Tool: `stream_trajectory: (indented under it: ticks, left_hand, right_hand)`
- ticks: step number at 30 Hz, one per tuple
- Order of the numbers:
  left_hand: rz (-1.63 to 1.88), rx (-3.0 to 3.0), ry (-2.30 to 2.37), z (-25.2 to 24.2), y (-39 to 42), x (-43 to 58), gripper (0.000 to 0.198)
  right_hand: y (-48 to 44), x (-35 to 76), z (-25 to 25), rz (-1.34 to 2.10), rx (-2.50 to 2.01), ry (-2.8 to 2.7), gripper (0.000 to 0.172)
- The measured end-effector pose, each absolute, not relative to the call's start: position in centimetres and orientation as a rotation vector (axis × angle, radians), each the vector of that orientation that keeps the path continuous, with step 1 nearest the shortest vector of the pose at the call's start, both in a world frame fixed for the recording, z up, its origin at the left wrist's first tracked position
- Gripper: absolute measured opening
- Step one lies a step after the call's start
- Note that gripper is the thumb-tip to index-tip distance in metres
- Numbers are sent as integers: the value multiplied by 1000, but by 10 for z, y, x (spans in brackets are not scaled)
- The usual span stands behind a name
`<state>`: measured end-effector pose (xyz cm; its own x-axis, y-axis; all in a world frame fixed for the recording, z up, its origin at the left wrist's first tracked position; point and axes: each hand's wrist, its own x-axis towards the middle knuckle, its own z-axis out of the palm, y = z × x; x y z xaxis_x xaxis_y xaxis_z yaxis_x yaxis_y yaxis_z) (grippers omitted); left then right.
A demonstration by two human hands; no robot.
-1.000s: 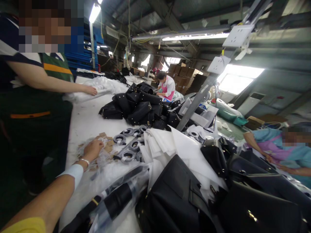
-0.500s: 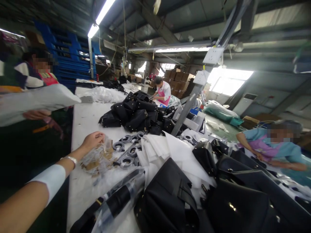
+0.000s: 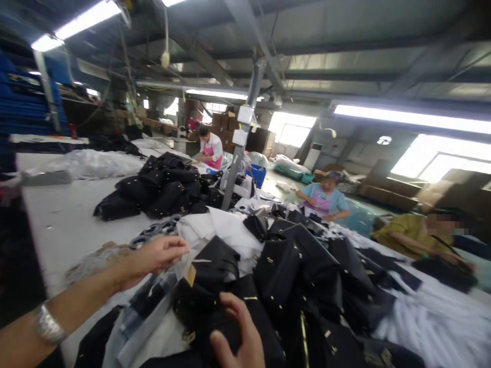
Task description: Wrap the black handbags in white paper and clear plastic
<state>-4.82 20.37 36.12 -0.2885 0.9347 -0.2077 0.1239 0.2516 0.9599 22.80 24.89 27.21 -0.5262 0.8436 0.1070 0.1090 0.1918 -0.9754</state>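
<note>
My left hand (image 3: pixel 163 254) is closed in a pinch in front of me. From its fingers hangs a brown paper tag (image 3: pixel 190 276) with a bit of clear plastic. The tag is over a black bag (image 3: pixel 213 255) on the table. Lower down, my right hand (image 3: pixel 243 335) has its thumb and fingers apart, curved over black bags; whether it touches them I cannot tell. A pile of brown tags in clear plastic (image 3: pixel 97 260) lies behind my left forearm. Clear-wrapped black straps (image 3: pixel 143 301) lie below my left hand.
Black bags (image 3: pixel 280 271) with gold fittings heap up on the right, and another heap (image 3: pixel 161 186) lies farther back. White sheets (image 3: pixel 226 225) lie before a grey post (image 3: pixel 233 179). White straps (image 3: pixel 433 327) are at lower right. Several people work around the table (image 3: pixel 84 204).
My left hand has risen from the pile of tags and moved right, with a brown tag in it. My right hand has come into view. The view has turned right.
</note>
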Motion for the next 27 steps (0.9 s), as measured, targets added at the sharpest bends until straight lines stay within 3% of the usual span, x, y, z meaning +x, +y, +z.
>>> stream_trajectory:
  ticks: [2,7,18,27]
  left_hand:
    - [1084,1075,1538,374,208,9,40]
    - [895,1240,1365,385,216,125,44]
    - [589,1713,1096,436,226,267,43]
    - [406,2341,997,451,229,333,22]
  right_hand:
    - [247,233,303,1346,-712,-1781,46]
    - [239,287,341,1347,-797,-1556,23]
    - [221,493,374,1284,-923,-1276,37]
    - [188,576,375,1417,-927,-1066,57]
